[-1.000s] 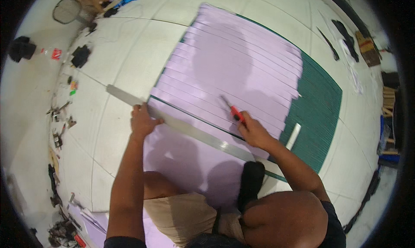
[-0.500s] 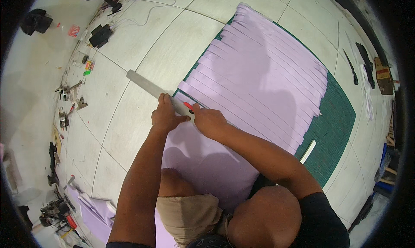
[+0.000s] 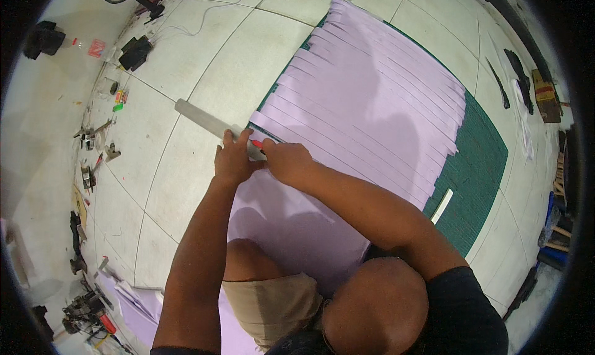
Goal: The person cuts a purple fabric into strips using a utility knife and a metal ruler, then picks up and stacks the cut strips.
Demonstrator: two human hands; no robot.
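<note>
A long grey metal ruler (image 3: pixel 201 116) lies slantwise over the left edge of lilac fabric (image 3: pixel 279 197), its far end out on the tiles. Pressing down on it with spread fingers is my left hand (image 3: pixel 234 160). My right hand (image 3: pixel 288 162) is closed round a small red-handled cutter (image 3: pixel 256 144), held close to the left fingers beside the ruler; its blade cannot be made out. Ahead, the lilac strips (image 3: pixel 372 101) lie side by side on a green cutting mat (image 3: pixel 480 175). A dark green gap shows between the strips and the ruler.
A short white bar (image 3: pixel 442 206) rests on the mat at right. My bare knees are on or near the fabric. More lilac cloth (image 3: pixel 133 305) lies lower left. Tools and clamps (image 3: pixel 111 152) line the left wall; a cardboard box (image 3: pixel 546 96) stands far right.
My right hand with the cutter has moved left and slightly away from me, toward the left fingers. My left fingers have spread wider. The whole view has shifted slightly.
</note>
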